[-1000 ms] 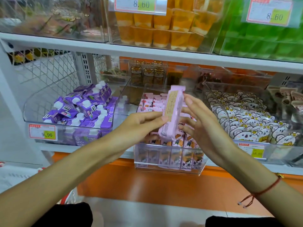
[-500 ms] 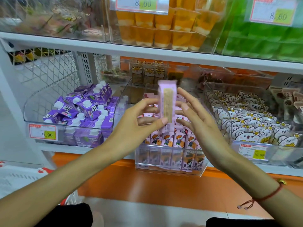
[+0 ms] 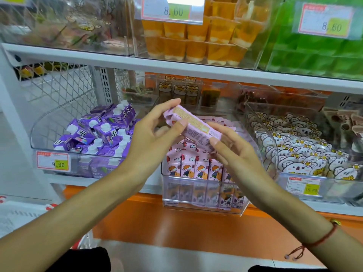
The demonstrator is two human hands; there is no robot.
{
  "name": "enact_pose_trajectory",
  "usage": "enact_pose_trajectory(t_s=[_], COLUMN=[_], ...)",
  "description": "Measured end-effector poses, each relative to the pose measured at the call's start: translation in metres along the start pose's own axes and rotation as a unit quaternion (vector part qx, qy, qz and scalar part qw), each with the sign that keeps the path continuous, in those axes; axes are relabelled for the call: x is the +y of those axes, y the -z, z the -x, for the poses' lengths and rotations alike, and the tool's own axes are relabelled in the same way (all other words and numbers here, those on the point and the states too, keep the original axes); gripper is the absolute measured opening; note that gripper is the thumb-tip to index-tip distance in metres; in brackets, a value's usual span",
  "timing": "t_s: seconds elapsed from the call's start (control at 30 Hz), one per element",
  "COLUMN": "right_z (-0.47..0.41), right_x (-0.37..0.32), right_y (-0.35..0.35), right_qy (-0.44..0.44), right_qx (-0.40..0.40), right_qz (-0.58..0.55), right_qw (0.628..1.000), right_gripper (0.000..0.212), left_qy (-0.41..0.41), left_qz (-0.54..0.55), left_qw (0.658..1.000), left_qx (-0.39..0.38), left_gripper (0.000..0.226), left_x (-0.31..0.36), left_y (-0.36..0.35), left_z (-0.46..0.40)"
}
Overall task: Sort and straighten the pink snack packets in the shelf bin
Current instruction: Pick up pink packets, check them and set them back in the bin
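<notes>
A pink snack packet (image 3: pixel 193 124) lies tilted between my two hands, its upper end at the left and its lower end at the right, above the clear shelf bin (image 3: pixel 202 195). My left hand (image 3: pixel 155 134) pinches its upper left end between thumb and fingers. My right hand (image 3: pixel 231 148) holds the lower right end with thumb on top and fingers under. In the bin stands a front row of upright pink packets (image 3: pixel 196 167) with a cartoon child on them; more pink packets (image 3: pixel 220 120) lie flat behind.
A bin of purple cartons (image 3: pixel 102 134) sits to the left with a 9.90 price tag (image 3: pixel 53 160). White bear-print packets (image 3: pixel 306 152) fill the bin to the right. Orange jelly cups (image 3: pixel 196 36) and green packs (image 3: pixel 318 54) are on the upper shelf.
The packet has turned from upright to a slanted, nearly lying pose. My left hand moved to its upper left end and my right hand to its lower right end.
</notes>
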State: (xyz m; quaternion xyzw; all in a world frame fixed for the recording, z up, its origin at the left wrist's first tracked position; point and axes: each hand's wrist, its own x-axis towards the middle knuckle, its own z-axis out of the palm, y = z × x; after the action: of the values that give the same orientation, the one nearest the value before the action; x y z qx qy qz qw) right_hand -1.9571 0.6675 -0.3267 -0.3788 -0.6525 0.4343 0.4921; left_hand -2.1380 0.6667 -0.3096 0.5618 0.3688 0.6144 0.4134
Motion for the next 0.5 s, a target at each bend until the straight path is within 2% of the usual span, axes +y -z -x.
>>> enact_pose_trajectory(t_s=[0.07,0.13,0.2,0.27,0.33,0.43,0.5], right_z=[-0.001,-0.001,-0.003,-0.01,-0.022,-0.046,-0.066], right_x=[-0.002,-0.005,-0.006,-0.005,-0.006,-0.008,-0.005], right_y=[0.001,0.002,0.003,0.005,0.005,0.0,-0.005], right_qy=[-0.013,0.007,0.01,-0.003,-0.018,-0.03,-0.034], right_qx=[0.028,0.053,0.08,0.105,0.114,0.073,0.047], right_qz=[-0.04,-0.034,-0.031,-0.064,-0.085,-0.073,0.003], right_qw=[0.999,0.998,0.996,0.992,0.99,0.994,0.998], right_gripper=[0.046,0.044,0.04,0.038,0.038,0.035,0.033], left_qy=[0.008,0.029,0.036,0.017,-0.015,-0.065,-0.092], left_qz=[0.004,0.014,0.006,-0.026,-0.054,-0.078,-0.086], left_qw=[0.999,0.998,0.999,0.999,0.998,0.994,0.987], left_qx=[0.036,0.062,0.035,-0.013,-0.029,0.037,0.096], left_gripper=[0.031,0.026,0.027,0.036,0.047,0.04,0.034], left_x=[-0.001,-0.003,-0.004,-0.003,-0.003,-0.001,-0.001], left_y=[-0.001,-0.002,-0.002,-0.001,0.002,0.012,0.021], left_z=[0.0,0.0,0.0,0.001,-0.001,-0.01,-0.017])
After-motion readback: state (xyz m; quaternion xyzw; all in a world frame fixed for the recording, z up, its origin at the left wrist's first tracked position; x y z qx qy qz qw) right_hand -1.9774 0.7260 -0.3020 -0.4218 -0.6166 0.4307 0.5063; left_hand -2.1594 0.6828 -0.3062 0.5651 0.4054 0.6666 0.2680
